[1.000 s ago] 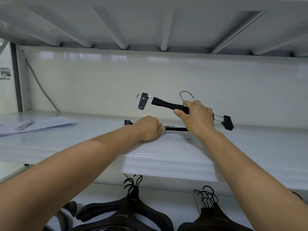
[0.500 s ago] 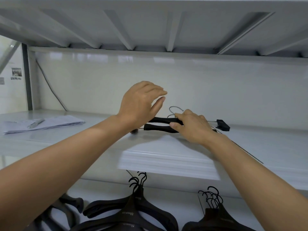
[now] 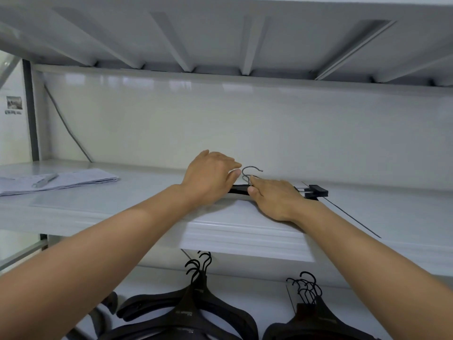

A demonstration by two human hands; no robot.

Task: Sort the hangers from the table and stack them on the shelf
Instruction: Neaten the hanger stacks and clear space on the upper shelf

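Head-cam view, looking up into a grey metal shelving unit. Nearest you, at the bottom: two stacks of black coat hangers on the lower level, hooks pointing up. Above them is the front lip of the middle shelf; both your bare forearms reach over it.

Your left hand lies palm-down on the clip hangers, fingers fairly straight, pressing rather than gripping. Your right hand covers the bar just right of centre, thumb at the base of the wire hooks. Its fingertips are hidden behind the knuckles, so can't tell if they wrap the bar. The hands nearly touch.

The clip hangers lie flat on the shelf, approx. mid-width, hooks standing up btwn your hands, black clips poking out to the right.

Handling, as a guess: light, stiff, thick bar w/ thin wire rods. Clips may snag & hooks tangle. Best hold is the thick centre bar, not the rods. The shelf looks like smooth painted metal, so the stack could slide.

Further left: papers w/ a pen on top. Behind: a glossy pale back panel & a diagonal brace at left. Overhead: the ribbed underside of the next shelf.
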